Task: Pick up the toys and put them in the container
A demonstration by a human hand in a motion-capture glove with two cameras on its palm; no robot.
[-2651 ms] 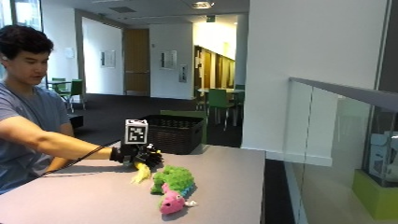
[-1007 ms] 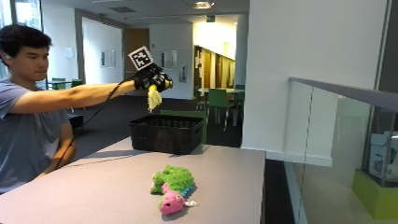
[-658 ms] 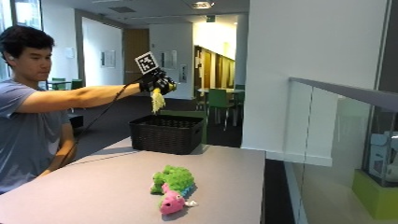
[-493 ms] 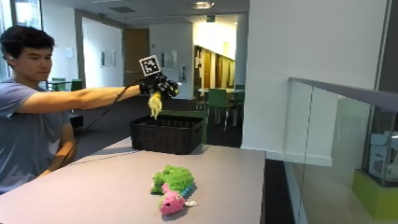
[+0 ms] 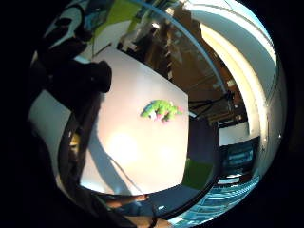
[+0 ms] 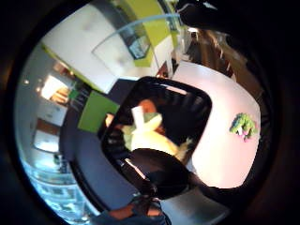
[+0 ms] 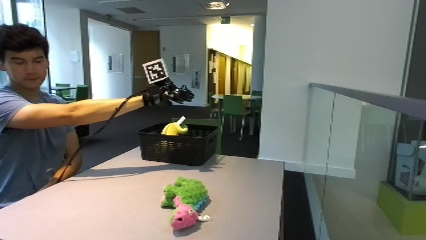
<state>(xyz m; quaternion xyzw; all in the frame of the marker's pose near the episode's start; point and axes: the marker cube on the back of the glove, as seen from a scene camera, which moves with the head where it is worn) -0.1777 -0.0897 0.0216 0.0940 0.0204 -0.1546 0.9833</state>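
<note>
My gloved right hand [image 7: 168,93] hangs with fingers spread, empty, above the black woven basket [image 7: 178,144]; below them the yellow plush toy [image 7: 174,128] rides rim-high, could tip out when the green-and-pink plush lizard [image 7: 184,201], well off on the grey table [image 7: 100,205], lands on it.

a grey table [image 7: 120,200] fills the near scene. a glass partition [image 7: 359,145] stands at the right, green chairs [image 7: 234,107] far behind, a lime block [image 7: 403,207] at near right.

My table [image 7: 120,200] looks smooth and matt. The green toy [image 7: 184,195] is fuzzy plush cloth; the black basket [image 7: 178,144] is slatted, plastic-looking; yellow toy [image 7: 174,128] soft plush.
</note>
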